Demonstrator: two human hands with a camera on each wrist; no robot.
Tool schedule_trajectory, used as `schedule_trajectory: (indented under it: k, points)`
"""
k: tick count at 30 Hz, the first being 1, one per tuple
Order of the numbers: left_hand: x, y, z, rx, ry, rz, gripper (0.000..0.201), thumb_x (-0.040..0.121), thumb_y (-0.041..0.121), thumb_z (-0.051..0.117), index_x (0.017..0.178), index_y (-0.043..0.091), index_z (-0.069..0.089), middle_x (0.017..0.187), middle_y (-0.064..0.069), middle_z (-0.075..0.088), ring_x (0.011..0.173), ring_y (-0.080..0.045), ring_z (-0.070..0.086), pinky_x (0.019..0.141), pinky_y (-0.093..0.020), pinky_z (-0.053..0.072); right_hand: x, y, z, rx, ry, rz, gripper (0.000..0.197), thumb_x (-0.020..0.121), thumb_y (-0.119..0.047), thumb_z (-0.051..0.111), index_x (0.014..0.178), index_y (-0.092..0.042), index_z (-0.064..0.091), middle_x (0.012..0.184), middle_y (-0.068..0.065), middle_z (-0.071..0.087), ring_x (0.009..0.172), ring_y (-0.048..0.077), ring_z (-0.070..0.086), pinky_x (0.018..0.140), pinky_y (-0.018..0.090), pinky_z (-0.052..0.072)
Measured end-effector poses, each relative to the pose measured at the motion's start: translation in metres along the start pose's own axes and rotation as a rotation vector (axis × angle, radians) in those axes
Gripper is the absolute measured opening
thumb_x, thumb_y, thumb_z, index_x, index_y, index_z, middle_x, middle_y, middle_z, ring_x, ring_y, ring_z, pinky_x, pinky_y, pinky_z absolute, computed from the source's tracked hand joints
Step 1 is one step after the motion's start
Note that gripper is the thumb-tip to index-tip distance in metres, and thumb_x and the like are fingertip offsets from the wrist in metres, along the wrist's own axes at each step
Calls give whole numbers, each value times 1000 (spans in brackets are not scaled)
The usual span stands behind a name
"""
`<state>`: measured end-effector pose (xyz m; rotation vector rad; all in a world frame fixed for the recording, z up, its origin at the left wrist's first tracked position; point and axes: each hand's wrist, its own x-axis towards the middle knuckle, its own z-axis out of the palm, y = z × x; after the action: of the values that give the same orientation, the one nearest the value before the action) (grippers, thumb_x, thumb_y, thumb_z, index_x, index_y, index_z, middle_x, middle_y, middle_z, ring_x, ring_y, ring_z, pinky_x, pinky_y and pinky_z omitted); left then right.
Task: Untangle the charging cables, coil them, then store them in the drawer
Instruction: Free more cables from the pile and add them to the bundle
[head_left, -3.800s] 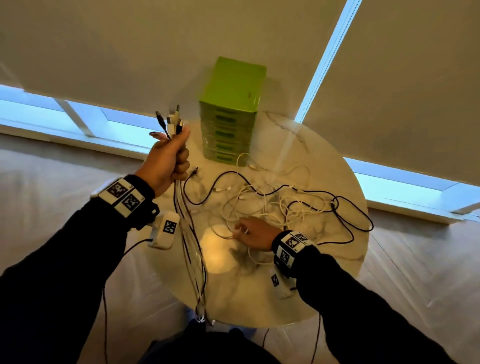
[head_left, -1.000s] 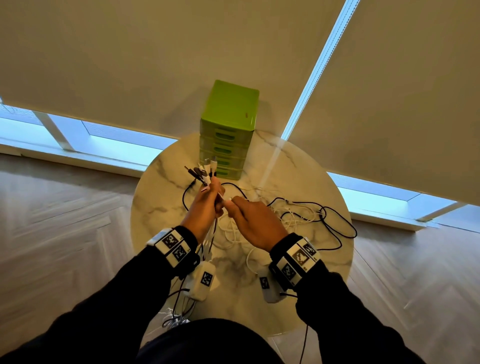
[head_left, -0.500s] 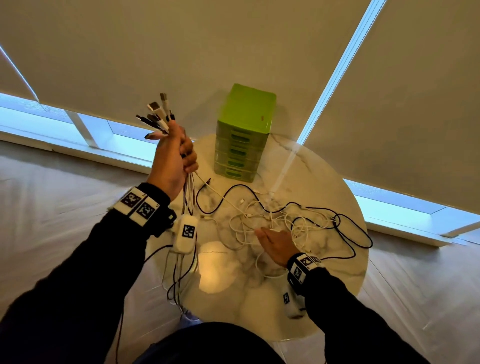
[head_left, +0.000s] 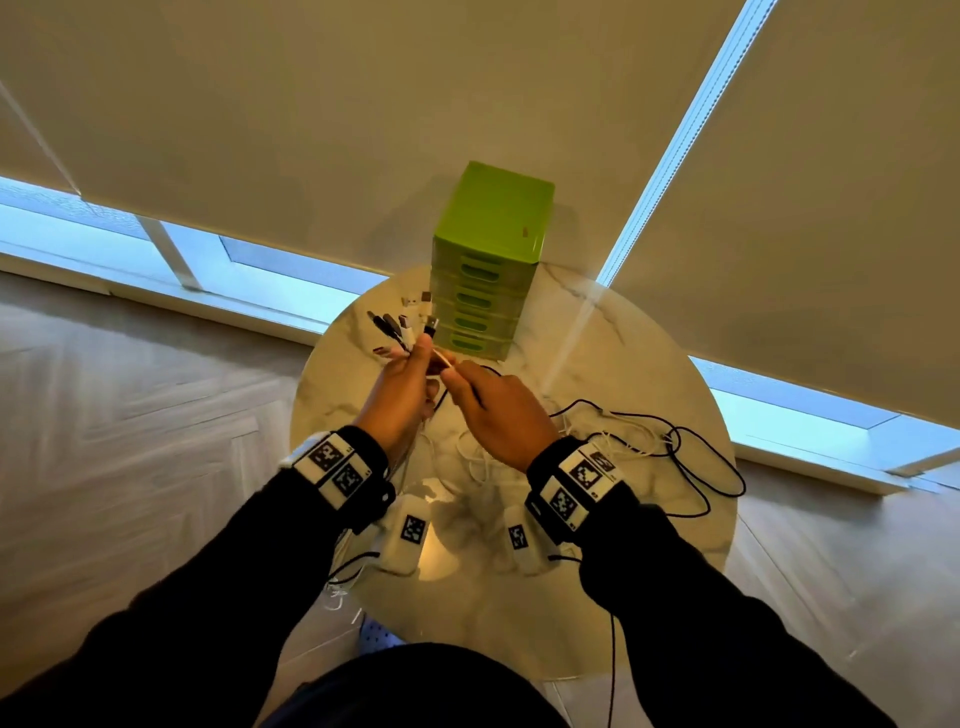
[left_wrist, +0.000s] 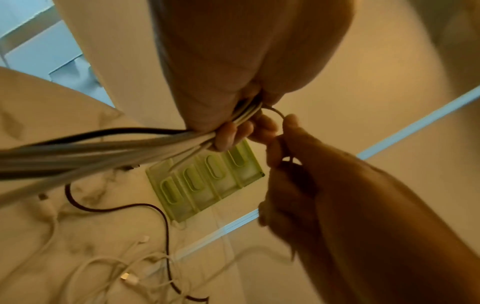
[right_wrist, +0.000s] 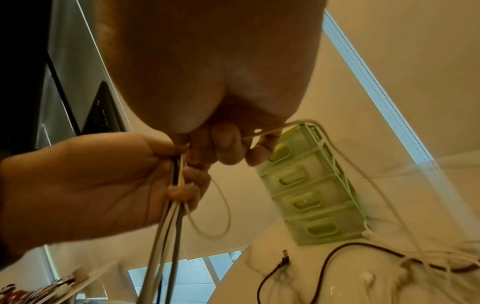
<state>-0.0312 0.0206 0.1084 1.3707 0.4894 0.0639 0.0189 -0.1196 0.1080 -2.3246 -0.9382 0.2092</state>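
My left hand (head_left: 405, 376) grips a bundle of black and white charging cables (left_wrist: 109, 148), their plug ends (head_left: 410, 322) fanning out above the fist. The bundle hangs down past the table edge. My right hand (head_left: 488, 400) meets the left and pinches a thin white cable (right_wrist: 270, 129) at the left hand's fingers. More white and black cables (head_left: 639, 441) lie tangled on the round marble table (head_left: 649, 353). A green drawer unit (head_left: 488, 260) stands at the table's far edge, all drawers shut.
The table is small and round, with wooden floor (head_left: 130, 415) all around. Roller blinds (head_left: 363, 104) and a low window strip (head_left: 104, 249) lie behind the drawer unit. Loose plug ends lie on the marble near the drawers.
My left hand has come down from high on the left to above the table. My right hand has lifted off the cable pile and joined it, bringing a white cable.
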Motion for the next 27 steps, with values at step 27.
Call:
schedule_trajectory:
  k: [27]
  points:
    - [7, 57, -58, -68, 158, 277, 38, 109, 40, 35, 78, 21, 45, 69, 7, 40, 53, -7, 28, 49, -23, 22, 46, 25, -41, 288, -169, 122, 46, 109, -40, 29, 105, -16, 68, 65, -18, 53, 61, 2, 48, 64, 19, 40]
